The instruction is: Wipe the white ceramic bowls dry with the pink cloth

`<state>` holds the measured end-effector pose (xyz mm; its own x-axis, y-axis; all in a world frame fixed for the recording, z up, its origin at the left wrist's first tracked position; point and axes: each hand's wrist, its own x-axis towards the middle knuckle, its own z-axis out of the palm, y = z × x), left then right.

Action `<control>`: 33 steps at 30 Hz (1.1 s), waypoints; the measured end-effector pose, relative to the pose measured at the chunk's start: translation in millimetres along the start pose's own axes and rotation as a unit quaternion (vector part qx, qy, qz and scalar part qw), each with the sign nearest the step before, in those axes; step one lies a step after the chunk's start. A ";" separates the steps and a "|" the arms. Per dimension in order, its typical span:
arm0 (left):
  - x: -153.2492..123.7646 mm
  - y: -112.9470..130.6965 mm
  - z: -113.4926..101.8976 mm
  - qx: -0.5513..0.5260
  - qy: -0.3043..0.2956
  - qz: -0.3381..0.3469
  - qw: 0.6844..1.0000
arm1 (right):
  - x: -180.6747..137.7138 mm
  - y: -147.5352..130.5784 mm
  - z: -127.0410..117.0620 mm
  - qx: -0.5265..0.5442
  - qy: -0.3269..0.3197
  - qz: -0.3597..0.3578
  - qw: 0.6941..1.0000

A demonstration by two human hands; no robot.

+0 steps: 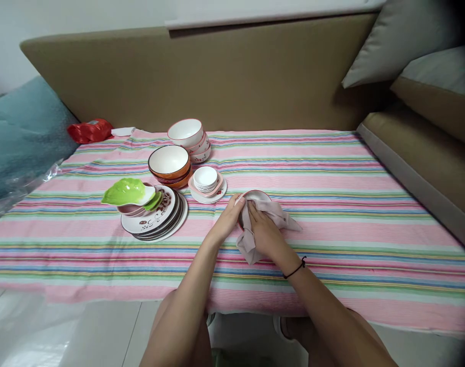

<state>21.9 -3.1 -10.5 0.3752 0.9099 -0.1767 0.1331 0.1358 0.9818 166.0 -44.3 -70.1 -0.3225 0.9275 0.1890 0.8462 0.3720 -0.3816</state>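
Observation:
A small pinkish bowl (257,195) sits tilted on the striped cloth at the middle of the bed. My left hand (229,217) grips its left rim with curled fingers. My right hand (263,233) presses a pale pink rag (282,216) into the bowl, fingers closed over the cloth. The rag drapes down and out to the right, hiding most of the bowl's inside.
To the left stand a stack of plates (158,220) with a green leaf dish (127,192), orange bowls (170,164), white red-rimmed bowls (187,133) and small white saucers (205,181). A red bag (89,130) lies far left. The sofa back (232,76) rises behind.

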 end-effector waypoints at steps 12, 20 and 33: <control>4.1 -5.6 -1.7 0.006 0.045 -0.011 0.999 | 1.2 -0.7 -10.0 0.065 -0.016 -0.076 0.995; 2.4 -5.5 -6.7 -0.004 0.029 -0.029 0.999 | -0.9 -10.3 -17.9 0.040 -0.018 -0.057 0.997; 2.7 -1.4 -5.7 0.036 0.010 0.029 0.999 | -2.4 -4.3 1.6 -0.087 0.007 0.035 0.996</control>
<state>17.6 1.3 -11.9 0.3665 0.9231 -0.1168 0.1776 0.0538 0.9826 162.4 -48.1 -70.3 -0.2545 0.9501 0.1804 0.9274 0.2926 -0.2329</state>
